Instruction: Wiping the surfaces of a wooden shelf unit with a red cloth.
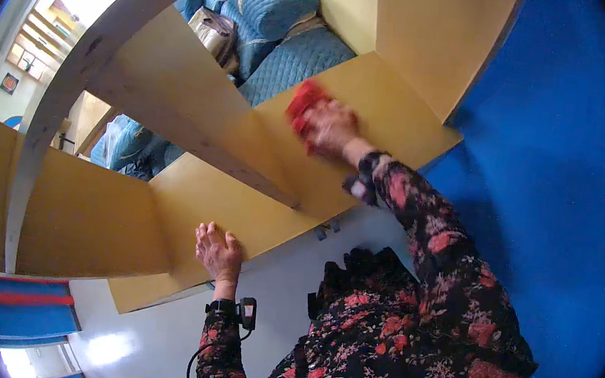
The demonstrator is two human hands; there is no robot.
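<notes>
My right hand (334, 128), blurred, holds a red cloth (307, 112) against the yellowish wooden shelf board (396, 107), near its back edge. Lower and to the left, my left hand (218, 252) rests on the same board near its front edge, with its fingers somewhat apart and nothing seen in it. An upright wooden divider (207, 142) stands on the board between my two hands. A small device is strapped to my left wrist.
Blue quilted bundles (270, 3) lie behind the shelf, with a pale wrapped bundle (214, 33) among them. A wooden side panel (437, 36) rises at the right, beside a large blue surface (557, 162). A curved frame edge (69, 78) crosses the left.
</notes>
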